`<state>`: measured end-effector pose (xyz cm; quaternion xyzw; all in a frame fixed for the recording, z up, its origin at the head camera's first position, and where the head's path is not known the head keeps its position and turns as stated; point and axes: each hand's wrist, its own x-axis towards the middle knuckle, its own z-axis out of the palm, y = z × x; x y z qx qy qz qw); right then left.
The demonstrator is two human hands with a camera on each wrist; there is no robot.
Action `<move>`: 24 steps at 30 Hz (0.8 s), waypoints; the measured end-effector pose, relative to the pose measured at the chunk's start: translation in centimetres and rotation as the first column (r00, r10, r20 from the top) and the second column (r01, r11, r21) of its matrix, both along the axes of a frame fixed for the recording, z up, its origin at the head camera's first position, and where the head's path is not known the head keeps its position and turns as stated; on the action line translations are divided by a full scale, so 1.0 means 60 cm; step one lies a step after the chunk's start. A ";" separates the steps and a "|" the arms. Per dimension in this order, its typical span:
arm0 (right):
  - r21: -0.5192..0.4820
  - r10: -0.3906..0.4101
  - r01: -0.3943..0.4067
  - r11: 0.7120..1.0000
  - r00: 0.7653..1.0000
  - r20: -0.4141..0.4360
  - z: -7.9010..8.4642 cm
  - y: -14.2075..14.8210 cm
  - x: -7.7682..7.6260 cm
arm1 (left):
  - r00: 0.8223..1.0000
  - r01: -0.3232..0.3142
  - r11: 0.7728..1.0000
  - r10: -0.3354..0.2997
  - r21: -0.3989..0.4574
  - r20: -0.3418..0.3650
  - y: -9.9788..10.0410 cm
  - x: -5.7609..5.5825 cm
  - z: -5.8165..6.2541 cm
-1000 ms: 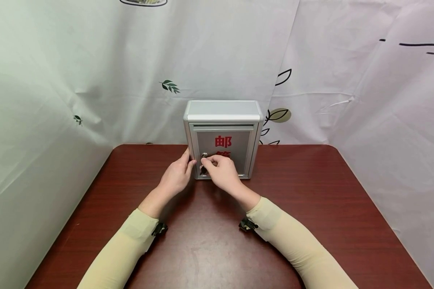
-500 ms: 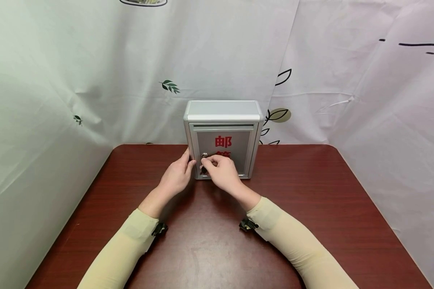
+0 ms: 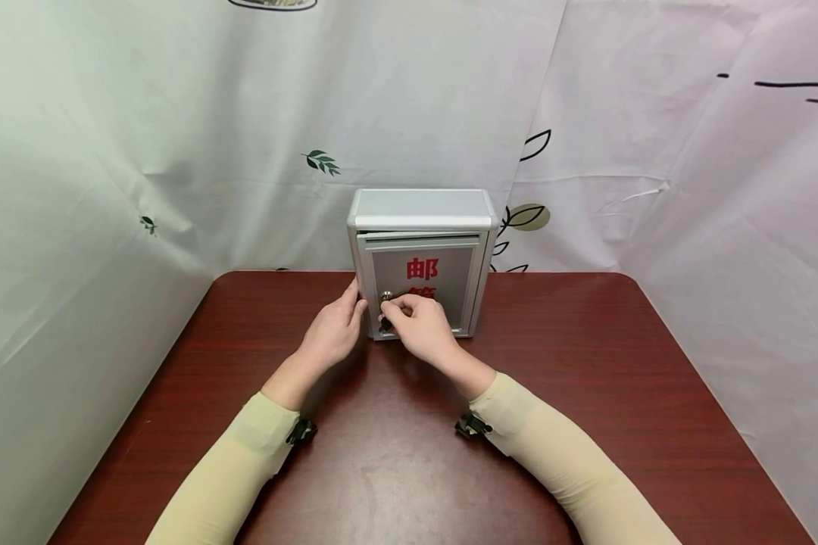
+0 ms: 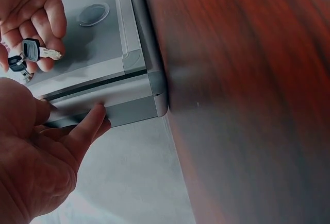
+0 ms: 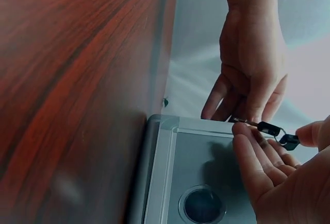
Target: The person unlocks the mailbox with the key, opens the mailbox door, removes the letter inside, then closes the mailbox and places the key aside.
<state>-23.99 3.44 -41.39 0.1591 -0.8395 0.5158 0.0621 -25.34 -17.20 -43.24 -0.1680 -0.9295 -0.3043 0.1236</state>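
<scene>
A silver metal mailbox [image 3: 420,206] with red characters stands upright on the table. Its front door [image 3: 454,272] is slightly ajar along the left side, and a thin dark gap shows at its top left corner. My right hand [image 3: 424,327] pinches a black-headed key [image 4: 17,63] at the lock [image 3: 386,295]. From the same ring hangs a second black-headed key [image 5: 269,128], loose below my fingers. My left hand [image 3: 332,330] rests against the mailbox's left side with fingers extended; some fingertips are hidden behind the box. In the left wrist view its fingertips touch the side wall.
The dark red wooden table [image 3: 395,469] extends around the mailbox on the front and both sides. White curtains [image 3: 409,98] with leaf prints hang close behind the box and along both sides. A round raised ring [image 5: 202,204] sits low on the door.
The mailbox door's left edge has swung slightly outward from the frame, with my right hand still pinching the key. My left hand has barely moved.
</scene>
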 end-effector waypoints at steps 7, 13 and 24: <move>0.009 0.023 -0.023 1.000 1.000 -0.006 -0.001 0.007 0.008 | 1.000 0.005 1.000 -0.005 0.005 -0.003 0.001 -0.001 0.001; -0.013 0.056 -0.056 0.998 0.998 0.025 -0.003 0.015 0.015 | 1.000 0.012 1.000 -0.012 0.017 -0.011 0.002 -0.002 0.000; -0.080 0.164 -0.156 0.984 0.982 0.093 0.001 0.039 0.039 | 1.000 0.014 1.000 -0.014 0.016 -0.014 0.001 -0.004 -0.001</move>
